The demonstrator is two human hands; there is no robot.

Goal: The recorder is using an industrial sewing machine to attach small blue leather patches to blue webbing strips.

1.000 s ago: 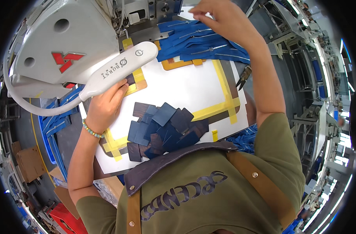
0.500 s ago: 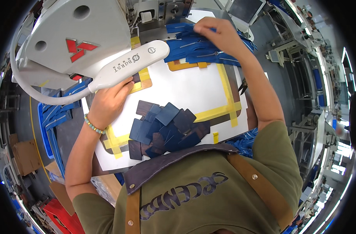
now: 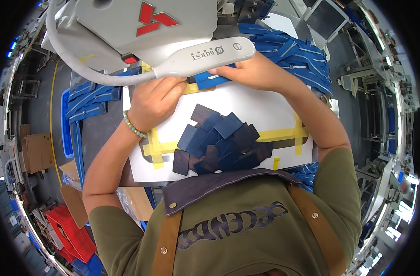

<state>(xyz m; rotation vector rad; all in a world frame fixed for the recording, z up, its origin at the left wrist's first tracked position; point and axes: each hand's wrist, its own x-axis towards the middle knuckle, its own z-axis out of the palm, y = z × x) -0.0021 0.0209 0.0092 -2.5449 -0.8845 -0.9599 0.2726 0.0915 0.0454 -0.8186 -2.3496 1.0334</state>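
My right hand point(image 3: 260, 73) pinches a blue zipper strip point(image 3: 212, 81) with a pale line of teeth, its thumb lying on top. The lamp head hides part of that hand's fingers. Close to the strip's left end, my left hand point(image 3: 158, 102) has its fingers bent together, with the tips partly hidden under the lamp; whether they grip a small dark piece there cannot be made out. Nearer to me lies a heap of small dark blue and brown patches point(image 3: 224, 138) with rounded corners, on a white board point(image 3: 260, 106) edged with yellow tape.
A white lamp point(image 3: 196, 57) on a bent tube hangs over my hands, before a grey sewing machine point(image 3: 122, 27). More blue zippers point(image 3: 306, 62) pile at the far right, others point(image 3: 88, 99) at the left by a blue bin point(image 3: 66, 124). Cardboard boxes point(image 3: 37, 152) stand on the floor.
My right hand has come from the zipper pile toward the machine, bringing one blue zipper strip beside my left hand. The whole view has shifted, so the scene sits farther right.
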